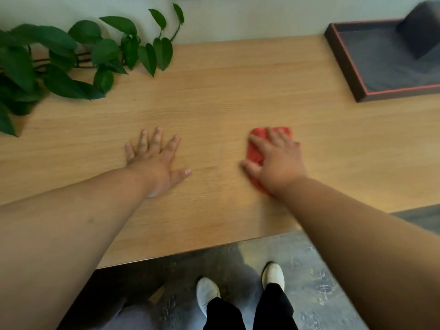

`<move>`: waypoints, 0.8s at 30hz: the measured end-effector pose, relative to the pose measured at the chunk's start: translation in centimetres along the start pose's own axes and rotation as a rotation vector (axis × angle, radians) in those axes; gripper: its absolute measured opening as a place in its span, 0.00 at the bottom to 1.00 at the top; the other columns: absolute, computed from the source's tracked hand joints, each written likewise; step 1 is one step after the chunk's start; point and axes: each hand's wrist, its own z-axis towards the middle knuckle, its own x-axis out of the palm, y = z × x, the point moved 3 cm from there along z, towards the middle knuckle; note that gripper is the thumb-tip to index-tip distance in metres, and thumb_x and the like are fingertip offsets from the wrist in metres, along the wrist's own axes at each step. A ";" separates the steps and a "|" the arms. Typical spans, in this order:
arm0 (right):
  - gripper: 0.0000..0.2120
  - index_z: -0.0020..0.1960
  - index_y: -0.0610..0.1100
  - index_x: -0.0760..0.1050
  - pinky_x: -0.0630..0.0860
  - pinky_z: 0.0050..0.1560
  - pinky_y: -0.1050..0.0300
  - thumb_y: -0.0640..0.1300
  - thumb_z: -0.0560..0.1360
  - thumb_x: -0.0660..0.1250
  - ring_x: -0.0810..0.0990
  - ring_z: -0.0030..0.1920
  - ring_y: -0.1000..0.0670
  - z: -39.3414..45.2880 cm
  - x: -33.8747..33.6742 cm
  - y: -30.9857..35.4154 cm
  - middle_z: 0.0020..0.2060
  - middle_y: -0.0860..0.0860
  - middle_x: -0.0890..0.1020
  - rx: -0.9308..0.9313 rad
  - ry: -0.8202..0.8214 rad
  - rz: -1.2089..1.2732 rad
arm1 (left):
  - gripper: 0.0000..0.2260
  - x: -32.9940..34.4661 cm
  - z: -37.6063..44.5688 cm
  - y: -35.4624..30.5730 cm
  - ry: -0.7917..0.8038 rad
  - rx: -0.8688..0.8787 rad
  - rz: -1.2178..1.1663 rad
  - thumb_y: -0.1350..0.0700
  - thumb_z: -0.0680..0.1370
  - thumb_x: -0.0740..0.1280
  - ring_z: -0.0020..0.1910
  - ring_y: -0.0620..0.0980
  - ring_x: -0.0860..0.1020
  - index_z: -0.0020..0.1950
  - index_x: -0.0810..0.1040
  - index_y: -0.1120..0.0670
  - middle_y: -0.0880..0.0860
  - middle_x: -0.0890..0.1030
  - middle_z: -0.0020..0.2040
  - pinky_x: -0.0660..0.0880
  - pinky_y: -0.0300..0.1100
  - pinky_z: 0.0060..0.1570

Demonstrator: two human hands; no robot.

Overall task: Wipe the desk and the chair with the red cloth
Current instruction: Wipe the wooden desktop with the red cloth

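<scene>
The light wooden desk (226,91) fills the middle of the head view. My right hand (278,160) presses flat on the crumpled red cloth (256,151), which lies on the desk right of centre; the hand is blurred. My left hand (157,160) rests palm down on the bare desk left of the cloth, fingers spread, holding nothing. A dark shape under the desk's front edge at the lower left may be the chair (114,294); I cannot tell for sure.
A leafy green plant (59,63) spreads over the desk's far left. A dark tray (357,75) with a dark block (421,29) in it sits at the far right. Beyond the desk is a pale wall. My feet (238,289) stand on a grey floor.
</scene>
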 end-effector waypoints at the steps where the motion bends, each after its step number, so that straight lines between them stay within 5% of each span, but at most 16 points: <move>1: 0.39 0.72 0.61 0.64 0.56 0.73 0.38 0.76 0.65 0.55 0.59 0.76 0.41 -0.8 0.6 3.1 0.76 0.46 0.65 -0.102 0.021 0.019 | 0.39 0.0 0.0 -0.1 -0.001 -0.008 -0.003 0.28 0.72 0.51 0.75 0.57 0.31 0.75 0.33 0.38 0.50 0.30 0.77 0.38 0.63 0.71; 4: 0.36 0.73 0.61 0.63 0.48 0.74 0.38 0.72 0.67 0.56 0.54 0.77 0.43 -3.4 2.8 11.5 0.77 0.48 0.62 -0.316 0.113 0.100 | 0.38 -0.2 0.0 -0.1 -0.034 -0.026 0.007 0.30 0.74 0.53 0.76 0.57 0.33 0.76 0.35 0.38 0.51 0.32 0.78 0.39 0.62 0.72; 7: 0.36 0.74 0.57 0.61 0.45 0.75 0.39 0.68 0.68 0.56 0.51 0.78 0.45 -4.1 3.6 13.8 0.78 0.49 0.60 -0.322 0.137 0.138 | 0.36 0.0 0.0 -0.3 -0.047 -0.030 0.009 0.34 0.76 0.53 0.76 0.58 0.34 0.76 0.36 0.38 0.51 0.32 0.78 0.40 0.62 0.72; 10: 0.36 0.75 0.58 0.60 0.48 0.74 0.40 0.68 0.69 0.54 0.53 0.78 0.45 -2.7 2.7 10.3 0.78 0.49 0.62 -0.339 0.120 0.094 | 0.34 -0.2 -0.4 -0.5 -0.021 -0.028 -0.009 0.34 0.77 0.51 0.76 0.57 0.34 0.76 0.34 0.39 0.51 0.31 0.78 0.39 0.60 0.73; 18: 0.26 0.76 0.54 0.62 0.53 0.76 0.47 0.59 0.79 0.54 0.56 0.77 0.44 0.0 -1.8 -7.5 0.77 0.46 0.62 0.057 0.060 0.044 | 0.31 -3.1 -2.2 -1.3 0.188 0.001 -0.008 0.40 0.80 0.53 0.78 0.57 0.42 0.78 0.41 0.44 0.54 0.37 0.79 0.49 0.54 0.75; 24: 0.21 0.73 0.50 0.69 0.55 0.74 0.51 0.52 0.82 0.55 0.62 0.75 0.43 -0.3 -2.3 -6.3 0.74 0.45 0.68 0.078 0.015 0.181 | 0.31 -3.7 -5.2 -4.5 0.237 -0.043 -0.195 0.42 0.80 0.58 0.75 0.55 0.59 0.79 0.47 0.43 0.52 0.52 0.80 0.60 0.43 0.68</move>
